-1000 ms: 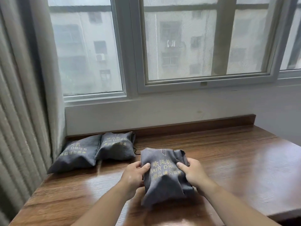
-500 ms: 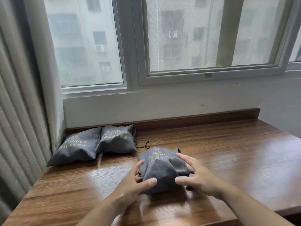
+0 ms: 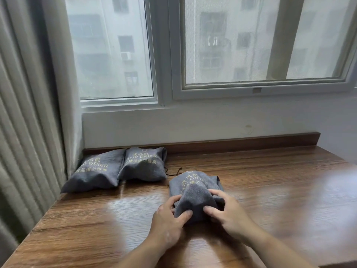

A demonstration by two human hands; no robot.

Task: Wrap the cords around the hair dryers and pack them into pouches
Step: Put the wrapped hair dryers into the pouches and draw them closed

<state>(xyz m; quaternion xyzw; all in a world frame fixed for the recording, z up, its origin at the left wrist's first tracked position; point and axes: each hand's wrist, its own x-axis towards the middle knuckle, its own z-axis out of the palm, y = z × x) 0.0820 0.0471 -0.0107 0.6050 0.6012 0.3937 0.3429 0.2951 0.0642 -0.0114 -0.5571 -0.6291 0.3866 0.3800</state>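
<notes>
A grey fabric pouch with gold lettering lies bulging on the wooden table, its near end folded up into a ridge. My left hand grips that near end from the left, thumb and fingers curled on the cloth. From the right my right hand holds the same end, fingers curled over the fabric. Whatever is inside the pouch is hidden. Two more filled grey pouches, one at the far left and one beside it, lie side by side by the wall.
A thin black drawstring trails on the table between the back pouches and the held one. A grey curtain hangs along the left edge. A wooden back rail and the window wall bound the far side.
The pouch has been laid down flat and pushed away from me, toward the back pouches. Both hands slid from its sides to its near end, and the view tilted up.
</notes>
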